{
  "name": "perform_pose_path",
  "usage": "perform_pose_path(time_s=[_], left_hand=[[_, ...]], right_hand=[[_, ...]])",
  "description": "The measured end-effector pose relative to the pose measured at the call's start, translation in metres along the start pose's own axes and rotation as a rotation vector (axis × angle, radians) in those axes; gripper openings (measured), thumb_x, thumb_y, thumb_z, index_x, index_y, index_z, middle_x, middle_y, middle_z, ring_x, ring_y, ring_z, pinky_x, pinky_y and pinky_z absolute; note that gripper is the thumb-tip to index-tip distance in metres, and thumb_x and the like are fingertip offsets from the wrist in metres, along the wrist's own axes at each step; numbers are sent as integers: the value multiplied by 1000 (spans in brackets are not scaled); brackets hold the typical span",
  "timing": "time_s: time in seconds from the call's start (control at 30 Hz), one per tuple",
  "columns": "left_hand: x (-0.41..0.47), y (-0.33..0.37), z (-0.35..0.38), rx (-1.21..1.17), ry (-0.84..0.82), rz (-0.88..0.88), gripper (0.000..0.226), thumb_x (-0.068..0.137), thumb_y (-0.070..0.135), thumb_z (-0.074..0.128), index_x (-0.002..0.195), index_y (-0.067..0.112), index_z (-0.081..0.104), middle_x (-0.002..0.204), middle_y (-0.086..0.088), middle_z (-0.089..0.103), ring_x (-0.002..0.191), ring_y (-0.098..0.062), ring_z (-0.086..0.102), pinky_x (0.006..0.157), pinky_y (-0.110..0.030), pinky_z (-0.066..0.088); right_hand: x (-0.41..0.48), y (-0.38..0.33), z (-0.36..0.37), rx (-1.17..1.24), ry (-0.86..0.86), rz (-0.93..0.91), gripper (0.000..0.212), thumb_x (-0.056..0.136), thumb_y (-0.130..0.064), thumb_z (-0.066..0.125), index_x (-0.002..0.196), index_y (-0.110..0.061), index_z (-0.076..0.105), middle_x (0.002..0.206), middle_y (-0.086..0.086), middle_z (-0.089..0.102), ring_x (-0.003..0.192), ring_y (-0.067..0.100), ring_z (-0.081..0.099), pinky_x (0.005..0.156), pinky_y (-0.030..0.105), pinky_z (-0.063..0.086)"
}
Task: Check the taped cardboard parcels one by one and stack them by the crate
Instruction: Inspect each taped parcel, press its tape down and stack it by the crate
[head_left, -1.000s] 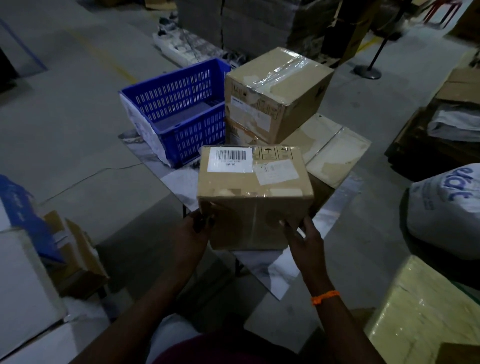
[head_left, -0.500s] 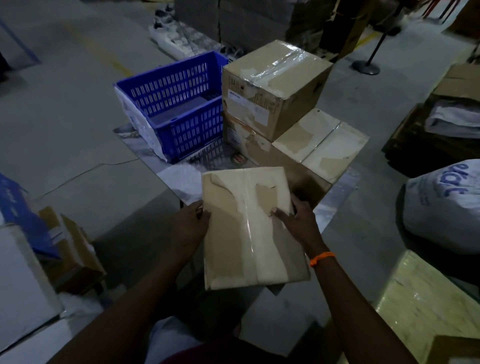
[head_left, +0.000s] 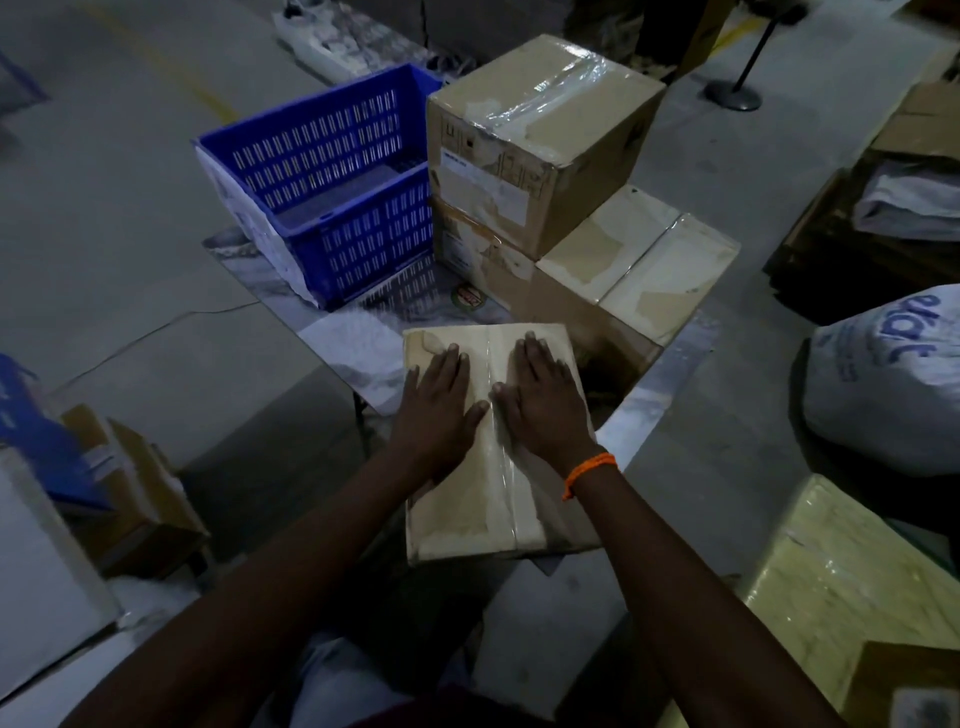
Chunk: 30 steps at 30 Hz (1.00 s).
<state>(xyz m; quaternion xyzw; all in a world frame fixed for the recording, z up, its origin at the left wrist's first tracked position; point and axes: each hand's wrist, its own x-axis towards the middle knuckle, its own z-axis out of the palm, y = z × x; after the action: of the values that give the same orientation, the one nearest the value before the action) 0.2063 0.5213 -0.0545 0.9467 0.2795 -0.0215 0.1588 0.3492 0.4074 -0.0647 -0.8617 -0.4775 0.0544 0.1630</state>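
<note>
Parcel (head_left: 498, 467), taped along its top seam, lies at the near edge of your glossy table (head_left: 358, 343), its near end overhanging. Your left hand (head_left: 441, 405) and right hand (head_left: 545, 402) press flat on it, fingers spread, gripping nothing. Just beyond stand three stacked parcels (head_left: 545, 135), touching the blue crate (head_left: 322, 187) to their left. Bare tabletop remains left of your parcel. A white sack (head_left: 893, 379) at right bears blue lettering, only partly legible.

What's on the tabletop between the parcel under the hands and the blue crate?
Head view: only bare glossy tabletop between the taped cardboard parcel and blue plastic crate, plus a small round sticker.
</note>
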Motion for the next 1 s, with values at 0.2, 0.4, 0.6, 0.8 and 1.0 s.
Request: perform_pose_path(time_s=[0.2, 0.4, 0.6, 0.8, 1.0], left_hand=[[-4, 0, 11, 59, 55, 50, 67, 109, 46, 21, 162, 8, 3, 169, -12, -2, 157, -23, -5, 125, -44, -3], [-1, 0, 10, 77, 27, 52, 68, 109, 47, 17, 161, 8, 0, 169, -12, -6, 156, -22, -9, 127, -46, -1], [-32, 2, 9, 83, 10, 70, 71, 106, 51, 13, 160, 13, -10, 166, -9, -21, 154, -23, -20, 123, -47, -15], [-80, 5, 41, 64, 93, 109, 69, 105, 52, 15, 162, 14, 8, 170, -11, 0, 157, -26, -2, 124, -60, 2], [-73, 6, 43, 102, 119, 116, 67, 105, 46, 27, 161, 11, 20, 169, -14, 13, 156, -29, 11, 121, -63, 12]], right_hand=[[2, 10, 21, -129, 62, -27, 70, 105, -48, 27, 156, -1, 37, 163, 20, 35, 154, 30, 31, 125, 49, 20], [3, 8, 18, -139, 35, -17, 69, 105, -46, 26, 157, -1, 36, 164, 20, 34, 154, 30, 30, 126, 47, 16], [-38, 2, 9, -53, 73, -44, 66, 105, -43, 33, 154, 0, 41, 160, 20, 40, 150, 32, 38, 121, 51, 31], [-94, 10, 14, -89, 129, -42, 64, 106, -42, 35, 158, -6, 35, 164, 15, 36, 154, 28, 30, 124, 54, 26], [-94, 10, 16, -139, 118, -39, 64, 105, -41, 38, 160, -8, 34, 167, 13, 31, 157, 26, 25, 124, 57, 22]])
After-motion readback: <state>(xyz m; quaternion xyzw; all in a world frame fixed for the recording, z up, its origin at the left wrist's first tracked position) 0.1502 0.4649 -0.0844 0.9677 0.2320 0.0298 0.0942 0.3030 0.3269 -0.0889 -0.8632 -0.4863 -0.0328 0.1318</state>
